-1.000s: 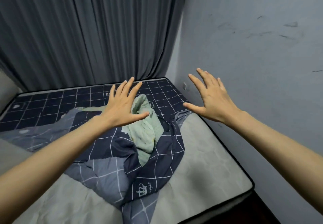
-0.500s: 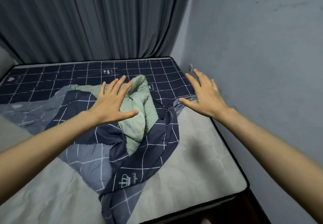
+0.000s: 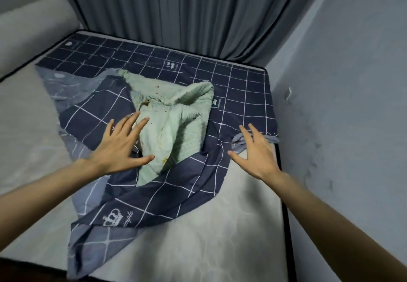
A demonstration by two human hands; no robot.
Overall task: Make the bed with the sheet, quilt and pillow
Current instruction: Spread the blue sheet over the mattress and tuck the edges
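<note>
I am holding my left hand [image 3: 120, 146] with its grip open, fingers spread, over the crumpled pale green quilt [image 3: 176, 125] and the navy blue sheet with a white grid [image 3: 158, 193]. My right hand [image 3: 256, 152], grip also open, is hovering by the sheet's bunched edge near the grey wall [image 3: 352, 105]. Both fabrics are lying heaped on the bare white mattress [image 3: 220, 237].
</note>
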